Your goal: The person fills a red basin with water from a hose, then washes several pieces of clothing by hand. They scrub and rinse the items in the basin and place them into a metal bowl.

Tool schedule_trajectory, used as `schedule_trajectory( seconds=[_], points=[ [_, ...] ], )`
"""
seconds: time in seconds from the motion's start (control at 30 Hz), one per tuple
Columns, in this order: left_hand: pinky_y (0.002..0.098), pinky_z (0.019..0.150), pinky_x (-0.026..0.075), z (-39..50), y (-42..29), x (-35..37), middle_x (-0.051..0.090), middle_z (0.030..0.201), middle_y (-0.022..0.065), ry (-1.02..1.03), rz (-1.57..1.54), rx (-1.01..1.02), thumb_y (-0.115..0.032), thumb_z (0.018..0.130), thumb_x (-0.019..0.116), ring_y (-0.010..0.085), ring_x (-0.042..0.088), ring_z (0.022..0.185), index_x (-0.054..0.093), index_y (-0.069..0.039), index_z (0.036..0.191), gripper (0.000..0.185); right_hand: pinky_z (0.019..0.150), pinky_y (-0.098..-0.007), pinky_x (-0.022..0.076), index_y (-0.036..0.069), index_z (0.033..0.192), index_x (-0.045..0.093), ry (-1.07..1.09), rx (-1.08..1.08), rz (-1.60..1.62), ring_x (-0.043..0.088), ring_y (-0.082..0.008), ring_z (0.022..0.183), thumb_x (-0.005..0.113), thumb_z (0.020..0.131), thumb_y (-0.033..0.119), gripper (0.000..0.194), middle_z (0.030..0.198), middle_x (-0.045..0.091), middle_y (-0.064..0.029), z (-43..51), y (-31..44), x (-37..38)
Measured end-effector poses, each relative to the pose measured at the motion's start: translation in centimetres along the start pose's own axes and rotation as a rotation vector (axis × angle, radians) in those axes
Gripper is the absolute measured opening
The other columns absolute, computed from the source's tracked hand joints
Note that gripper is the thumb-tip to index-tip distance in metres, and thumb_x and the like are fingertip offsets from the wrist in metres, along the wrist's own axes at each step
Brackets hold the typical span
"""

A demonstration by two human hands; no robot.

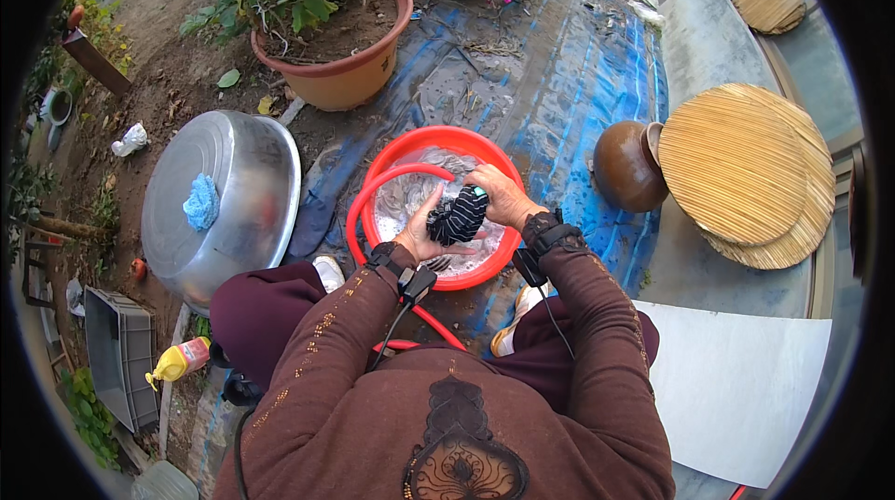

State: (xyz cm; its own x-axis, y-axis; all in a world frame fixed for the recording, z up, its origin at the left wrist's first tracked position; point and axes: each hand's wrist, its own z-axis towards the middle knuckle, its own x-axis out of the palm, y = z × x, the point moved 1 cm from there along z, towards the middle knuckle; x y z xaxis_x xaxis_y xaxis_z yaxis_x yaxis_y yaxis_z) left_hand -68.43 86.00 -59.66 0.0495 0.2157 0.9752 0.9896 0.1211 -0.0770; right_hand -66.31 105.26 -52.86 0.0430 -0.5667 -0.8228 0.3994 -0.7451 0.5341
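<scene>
A black cloth with thin white stripes [458,219], possibly a sock, is bunched above a red plastic basin [447,282]. My left hand [417,229] holds it from the left, with the thumb up and the fingers beneath. From the upper right, my right hand [502,194] grips its top end. A small green patch [479,190] shows at my right fingertips; what it is I cannot tell. Pale wet cloth [402,196] lies in sudsy water in the basin. Over the rim curves a red hose [381,180], its end by the cloth.
An upturned metal basin [273,178] bearing a blue scrubbing cloth [201,202] stands left. A yellow bottle [178,360] and grey crate [129,353] lie lower left. Above is a large potted plant [335,84]. On the right are a brown jar [626,168], round reed lids [731,164] and a white board [741,388].
</scene>
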Motion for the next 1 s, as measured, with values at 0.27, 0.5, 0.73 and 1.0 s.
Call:
schedule_trajectory(
  seconds=[0.27, 0.5, 0.73, 1.0],
  points=[
    [0.0303, 0.055, 0.051, 0.6, -0.6, 0.5, 0.064, 0.093, 0.0003, -0.124, 0.450, 0.036, -0.023, 0.088, 0.071, 0.0091, 0.061, 0.074, 0.059, -0.011, 0.113, 0.031, 0.080, -0.0432, 0.0495, 0.009, 0.098, 0.060, 0.069, -0.097, -0.242, 0.057, -0.0331, 0.092, 0.068, 0.071, 0.004, 0.028, 0.092, 0.055, -0.0107, 0.0, 0.1, 0.0],
    [0.0327, 0.071, 0.053, 1.4, -0.2, 1.8, 0.068, 0.084, 0.0074, -0.668, 2.109, 0.310, -0.025, 0.068, 0.081, 0.0168, 0.064, 0.075, 0.060, 0.000, 0.111, 0.054, 0.078, -0.0433, 0.0517, 0.005, 0.104, 0.059, 0.400, 0.313, -0.374, 0.062, -0.0360, 0.091, 0.072, 0.068, 0.007, 0.039, 0.095, 0.062, -0.0143, -0.7, 0.7, 2.1],
    [0.0294, 0.064, 0.052, 1.1, -1.9, 1.9, 0.068, 0.081, 0.0081, -0.538, 1.208, 0.359, -0.018, 0.075, 0.073, 0.0146, 0.065, 0.070, 0.066, -0.002, 0.103, 0.034, 0.098, -0.0447, 0.0440, 0.007, 0.128, 0.053, -0.184, -0.031, -0.413, 0.052, -0.0363, 0.118, 0.066, 0.074, 0.009, 0.056, 0.128, 0.051, -0.0178, -0.2, 1.2, 0.4],
    [0.0227, 0.038, 0.033, 0.3, -0.8, 2.6, 0.056, 0.072, 0.0055, 0.044, 0.058, -0.108, -0.024, 0.088, 0.061, 0.0134, 0.049, 0.053, 0.055, -0.006, 0.102, 0.023, 0.102, -0.0468, 0.0410, 0.008, 0.128, 0.054, -0.294, -0.211, -0.477, 0.056, -0.0323, 0.109, 0.064, 0.073, 0.012, 0.056, 0.114, 0.058, -0.0117, -0.2, 1.9, -0.6]
  ],
)
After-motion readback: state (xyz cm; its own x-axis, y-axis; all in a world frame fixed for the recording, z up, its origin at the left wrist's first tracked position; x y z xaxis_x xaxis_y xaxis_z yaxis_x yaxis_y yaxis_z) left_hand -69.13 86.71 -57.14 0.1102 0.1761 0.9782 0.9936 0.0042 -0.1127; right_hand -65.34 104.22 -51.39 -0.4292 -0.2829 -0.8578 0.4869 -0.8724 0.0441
